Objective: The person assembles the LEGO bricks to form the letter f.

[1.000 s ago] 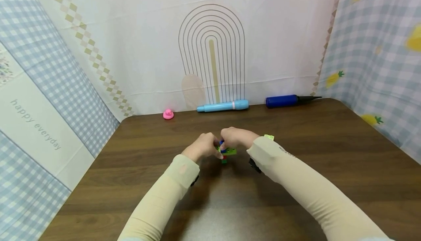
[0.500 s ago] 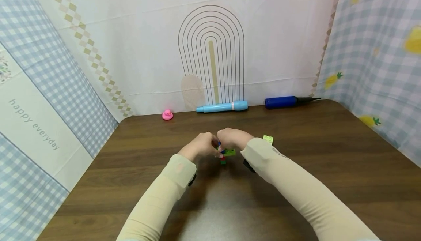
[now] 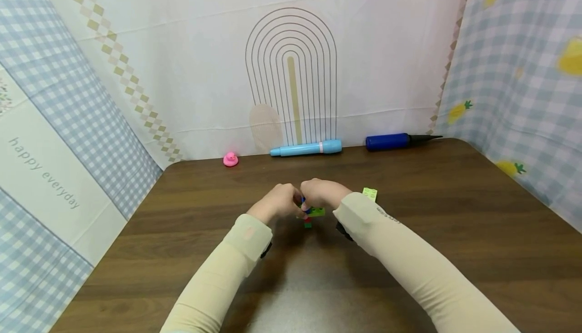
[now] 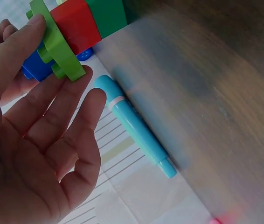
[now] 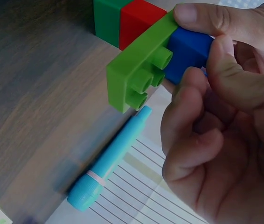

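Both hands meet at a small stack of toy building bricks in mid-table. It has a dark green brick (image 5: 108,21), a red brick (image 5: 139,19), a long light green plate brick (image 5: 127,72) with studs and a blue brick (image 5: 188,51) on its studded side. My left hand (image 3: 278,202) holds the light green plate brick, its thumb along one edge and fingers at the other side. My right hand (image 3: 324,191) pinches the blue brick between thumb and index finger. Whether the dark green brick touches the table cannot be told.
Another light green brick (image 3: 370,193) lies beyond the right wrist. Along the table's back edge are a pink toy duck (image 3: 230,159), a light blue tube (image 3: 306,148) and a dark blue cylinder with a black tapered tip (image 3: 388,141). A patterned cloth (image 3: 204,70) hangs behind.
Both hands have shifted slightly left with the head view and keep their hold on the bricks. The right forearm has moved a little left, showing more of the separate light green brick.
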`<state>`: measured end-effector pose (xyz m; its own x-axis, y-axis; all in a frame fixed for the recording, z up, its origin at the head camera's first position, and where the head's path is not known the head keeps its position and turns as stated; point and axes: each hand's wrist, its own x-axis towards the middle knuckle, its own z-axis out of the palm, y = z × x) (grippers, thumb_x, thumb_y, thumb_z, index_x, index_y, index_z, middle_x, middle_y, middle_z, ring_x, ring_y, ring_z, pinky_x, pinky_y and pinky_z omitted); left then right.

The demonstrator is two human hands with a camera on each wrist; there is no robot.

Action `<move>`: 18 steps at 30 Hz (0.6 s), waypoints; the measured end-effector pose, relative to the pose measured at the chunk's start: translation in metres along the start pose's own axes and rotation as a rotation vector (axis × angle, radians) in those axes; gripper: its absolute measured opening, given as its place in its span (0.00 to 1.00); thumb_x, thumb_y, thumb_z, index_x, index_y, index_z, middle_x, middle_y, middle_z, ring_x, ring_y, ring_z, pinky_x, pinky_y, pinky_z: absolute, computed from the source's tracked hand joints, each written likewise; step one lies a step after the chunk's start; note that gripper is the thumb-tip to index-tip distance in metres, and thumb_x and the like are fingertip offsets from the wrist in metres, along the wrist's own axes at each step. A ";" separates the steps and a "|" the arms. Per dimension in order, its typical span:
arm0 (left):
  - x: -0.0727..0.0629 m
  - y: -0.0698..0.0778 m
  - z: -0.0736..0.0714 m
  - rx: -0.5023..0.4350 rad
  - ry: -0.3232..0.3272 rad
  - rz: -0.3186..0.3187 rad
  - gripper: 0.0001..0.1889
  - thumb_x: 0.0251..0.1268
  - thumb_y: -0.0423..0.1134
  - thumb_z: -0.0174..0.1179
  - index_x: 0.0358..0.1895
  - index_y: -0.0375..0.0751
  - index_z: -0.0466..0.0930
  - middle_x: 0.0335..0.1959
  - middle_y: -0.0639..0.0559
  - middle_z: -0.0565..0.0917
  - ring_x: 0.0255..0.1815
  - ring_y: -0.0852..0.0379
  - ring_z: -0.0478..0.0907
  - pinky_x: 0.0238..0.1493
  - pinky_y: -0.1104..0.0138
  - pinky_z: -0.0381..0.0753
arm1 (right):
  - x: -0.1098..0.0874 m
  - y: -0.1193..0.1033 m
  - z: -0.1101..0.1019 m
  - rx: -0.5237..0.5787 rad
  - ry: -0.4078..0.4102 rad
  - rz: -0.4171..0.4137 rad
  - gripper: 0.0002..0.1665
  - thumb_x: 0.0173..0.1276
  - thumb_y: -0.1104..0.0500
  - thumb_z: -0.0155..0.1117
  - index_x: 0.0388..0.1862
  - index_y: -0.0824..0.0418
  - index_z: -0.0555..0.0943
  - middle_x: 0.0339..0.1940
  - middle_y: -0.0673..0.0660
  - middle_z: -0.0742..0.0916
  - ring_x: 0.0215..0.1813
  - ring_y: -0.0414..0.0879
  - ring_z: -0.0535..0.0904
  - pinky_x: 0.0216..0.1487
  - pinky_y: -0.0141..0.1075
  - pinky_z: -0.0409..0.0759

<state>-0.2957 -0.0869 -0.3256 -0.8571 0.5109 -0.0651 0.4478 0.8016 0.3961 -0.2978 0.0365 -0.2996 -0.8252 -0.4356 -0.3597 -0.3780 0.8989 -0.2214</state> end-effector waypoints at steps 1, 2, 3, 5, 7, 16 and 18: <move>0.000 0.000 0.000 0.002 0.002 0.000 0.09 0.39 0.44 0.69 0.25 0.46 0.82 0.19 0.62 0.78 0.24 0.61 0.72 0.28 0.70 0.71 | 0.000 0.000 0.000 0.003 0.004 -0.005 0.09 0.59 0.57 0.58 0.34 0.62 0.73 0.28 0.53 0.75 0.30 0.44 0.68 0.32 0.35 0.67; 0.000 0.000 0.000 0.006 0.003 -0.001 0.09 0.39 0.44 0.69 0.25 0.46 0.82 0.19 0.62 0.78 0.24 0.61 0.72 0.28 0.70 0.71 | -0.001 0.000 0.000 0.012 0.008 -0.010 0.09 0.59 0.57 0.58 0.33 0.62 0.74 0.27 0.53 0.74 0.29 0.44 0.67 0.31 0.35 0.67; -0.001 0.001 0.000 0.009 0.004 -0.004 0.09 0.39 0.44 0.69 0.25 0.46 0.82 0.18 0.62 0.78 0.24 0.61 0.72 0.27 0.70 0.71 | -0.001 0.001 0.000 0.025 0.011 -0.010 0.09 0.59 0.58 0.59 0.33 0.62 0.74 0.26 0.53 0.74 0.28 0.44 0.67 0.30 0.35 0.67; -0.001 0.002 0.000 0.013 0.001 -0.013 0.08 0.40 0.44 0.69 0.24 0.46 0.82 0.18 0.62 0.78 0.24 0.61 0.72 0.27 0.69 0.71 | -0.003 0.002 0.001 0.070 0.013 -0.010 0.08 0.60 0.58 0.58 0.32 0.63 0.74 0.25 0.54 0.74 0.26 0.44 0.66 0.28 0.34 0.65; -0.001 0.002 0.001 0.012 0.000 -0.026 0.08 0.39 0.44 0.69 0.24 0.47 0.82 0.18 0.62 0.78 0.24 0.61 0.72 0.27 0.69 0.71 | -0.004 0.004 0.001 0.115 0.015 -0.011 0.08 0.60 0.58 0.58 0.30 0.63 0.73 0.23 0.53 0.74 0.25 0.44 0.66 0.26 0.33 0.65; -0.001 0.004 0.002 0.003 -0.011 -0.099 0.12 0.39 0.45 0.70 0.25 0.43 0.80 0.19 0.58 0.77 0.23 0.59 0.71 0.26 0.69 0.71 | -0.013 0.034 -0.006 0.213 0.106 -0.082 0.20 0.57 0.52 0.62 0.41 0.67 0.79 0.38 0.58 0.81 0.38 0.47 0.76 0.36 0.37 0.74; -0.001 0.004 0.001 0.005 -0.009 -0.111 0.13 0.39 0.45 0.70 0.27 0.42 0.80 0.20 0.57 0.77 0.23 0.58 0.71 0.27 0.69 0.72 | -0.019 0.044 -0.012 0.245 0.140 -0.083 0.23 0.58 0.53 0.61 0.46 0.68 0.77 0.45 0.61 0.80 0.46 0.52 0.75 0.42 0.41 0.74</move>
<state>-0.2926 -0.0836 -0.3246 -0.8991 0.4219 -0.1164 0.3517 0.8548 0.3817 -0.3038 0.0853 -0.2917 -0.8520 -0.4812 -0.2061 -0.3482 0.8149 -0.4634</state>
